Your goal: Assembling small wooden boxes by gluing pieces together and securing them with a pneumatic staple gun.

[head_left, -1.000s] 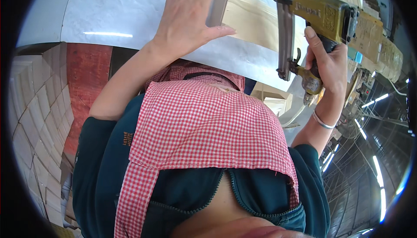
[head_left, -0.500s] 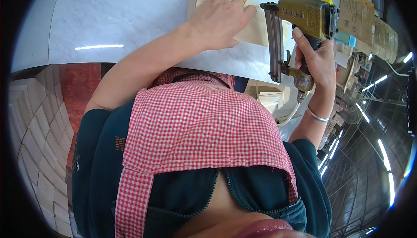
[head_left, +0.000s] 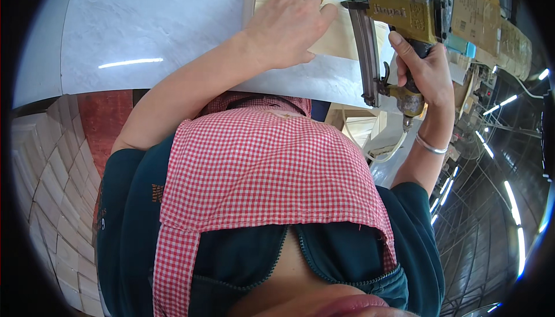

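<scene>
A pale wooden box [head_left: 338, 38] lies on the table, its upper face towards me. My left hand [head_left: 292, 22] rests over it with bent fingers curled around its far edge, holding it. In my right hand [head_left: 429, 74] is a worn, gold-coloured pneumatic nail gun [head_left: 404, 13], gripped by its dark handle. The gun's nose points left, at the right part of the box, close to my left fingers. Whether the nose touches the wood I cannot tell. An air hose [head_left: 393, 152] runs from the bottom of the handle.
The grey-white tabletop [head_left: 150, 22] has its near edge against my checked apron. Stacked wooden pieces [head_left: 58, 184] stand low on the left. More pale wood [head_left: 364, 125] lies below the table edge, near the hose. Cardboard boxes [head_left: 477, 19] are at the far right.
The nail gun has shifted slightly up and left, while my right wrist has swung a little outward to the right. My left hand keeps its hold on the box.
</scene>
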Demonstrator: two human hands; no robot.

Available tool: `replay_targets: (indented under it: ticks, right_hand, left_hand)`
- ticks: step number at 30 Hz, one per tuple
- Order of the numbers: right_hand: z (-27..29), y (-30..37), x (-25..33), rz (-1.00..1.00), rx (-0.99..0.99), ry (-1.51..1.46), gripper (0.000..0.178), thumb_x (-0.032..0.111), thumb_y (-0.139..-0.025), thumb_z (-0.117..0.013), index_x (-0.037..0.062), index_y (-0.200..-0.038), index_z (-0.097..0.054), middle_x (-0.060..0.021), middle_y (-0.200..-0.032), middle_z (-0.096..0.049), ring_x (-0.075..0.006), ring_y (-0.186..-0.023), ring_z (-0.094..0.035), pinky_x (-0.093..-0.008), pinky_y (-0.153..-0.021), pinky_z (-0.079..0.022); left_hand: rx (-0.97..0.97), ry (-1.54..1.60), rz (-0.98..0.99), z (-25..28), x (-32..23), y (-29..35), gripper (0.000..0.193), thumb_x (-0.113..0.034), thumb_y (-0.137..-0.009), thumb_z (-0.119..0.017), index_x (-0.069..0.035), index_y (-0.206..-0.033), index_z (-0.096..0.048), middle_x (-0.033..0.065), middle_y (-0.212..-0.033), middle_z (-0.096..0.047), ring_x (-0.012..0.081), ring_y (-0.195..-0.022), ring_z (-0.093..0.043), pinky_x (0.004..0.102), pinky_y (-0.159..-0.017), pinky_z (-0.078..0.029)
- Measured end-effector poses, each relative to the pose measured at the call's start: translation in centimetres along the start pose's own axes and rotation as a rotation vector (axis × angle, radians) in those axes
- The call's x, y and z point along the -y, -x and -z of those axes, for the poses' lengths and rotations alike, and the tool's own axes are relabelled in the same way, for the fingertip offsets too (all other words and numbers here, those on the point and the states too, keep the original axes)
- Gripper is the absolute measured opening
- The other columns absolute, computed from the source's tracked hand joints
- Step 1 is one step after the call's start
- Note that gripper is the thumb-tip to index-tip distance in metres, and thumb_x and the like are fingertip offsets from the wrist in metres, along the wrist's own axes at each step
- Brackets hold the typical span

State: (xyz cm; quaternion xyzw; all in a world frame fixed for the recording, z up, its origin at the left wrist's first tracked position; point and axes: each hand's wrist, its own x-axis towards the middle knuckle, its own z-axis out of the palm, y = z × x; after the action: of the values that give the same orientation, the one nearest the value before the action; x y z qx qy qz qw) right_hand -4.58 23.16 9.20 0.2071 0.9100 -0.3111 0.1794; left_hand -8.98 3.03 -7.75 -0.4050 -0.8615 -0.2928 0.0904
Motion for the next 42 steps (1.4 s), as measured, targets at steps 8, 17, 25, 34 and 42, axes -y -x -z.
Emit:
replay_targets:
  ticks: [8, 17, 25, 34, 42]
  right_hand:
    - [0.2, 0.9, -2.5, -0.108, -0.236, -0.110, 0.030, 0.029, -0.092, -0.077, 0.0005, -0.095, -0.069, -0.0027, -0.055, -0.058, -0.0101, -0.041, -0.052, -0.0229, -0.042, -0.041]
    - [0.1, 3.1, -20.4, -0.133, -0.663, 0.074, 0.036, 0.027, -0.088, -0.074, -0.0016, -0.108, -0.064, -0.0160, -0.083, -0.070, -0.0268, -0.067, -0.067, -0.0375, -0.063, -0.054]
    - [-1.2, -0.1, -35.5, -0.323, -0.751, 0.431, 0.052, 0.032, -0.086, -0.073, -0.0037, -0.123, -0.060, -0.0245, -0.102, -0.072, -0.0457, -0.089, -0.068, -0.0490, -0.081, -0.054]
    - [-3.3, -0.8, -28.5, -0.171, -0.824, 0.328, 0.048, 0.034, -0.089, -0.074, -0.0042, -0.117, -0.068, -0.0213, -0.098, -0.074, -0.0387, -0.085, -0.071, -0.0448, -0.078, -0.056]
    - [-13.8, 2.5, -5.7, 0.622, -0.263, -0.718, 0.035, 0.020, -0.100, -0.066, -0.0061, -0.123, -0.066, -0.0111, -0.100, -0.074, -0.0164, -0.085, -0.067, -0.0270, -0.075, -0.053]
  left_hand:
    - [0.021, 0.037, 0.000, -0.6, 0.1, 0.1, 0.058, -0.027, -0.062, -0.092, -0.008, -0.107, -0.060, 0.0146, -0.135, -0.057, 0.0300, -0.124, -0.051, 0.0413, -0.111, -0.039]
    - [0.011, 0.051, 0.003, 1.7, 0.6, -0.3, 0.066, -0.037, -0.070, -0.087, -0.006, -0.123, -0.062, 0.0177, -0.128, -0.064, 0.0329, -0.116, -0.060, 0.0445, -0.107, -0.043]
    - [-0.049, 1.880, 0.713, 5.7, 3.2, 0.6, 0.076, -0.045, -0.086, -0.073, -0.007, -0.148, -0.050, 0.0196, -0.146, -0.053, 0.0383, -0.137, -0.048, 0.0491, -0.118, -0.036]
    - [0.078, 2.873, 0.474, 2.8, 5.3, -0.8, 0.063, -0.042, -0.100, -0.054, -0.004, -0.150, -0.049, 0.0250, -0.145, -0.055, 0.0421, -0.139, -0.048, 0.0614, -0.118, -0.035]
    - [-0.143, 2.408, 0.316, 3.4, 2.1, -1.1, 0.077, -0.060, -0.098, -0.050, -0.010, -0.155, -0.040, 0.0214, -0.148, -0.052, 0.0424, -0.132, -0.053, 0.0561, -0.109, -0.045]
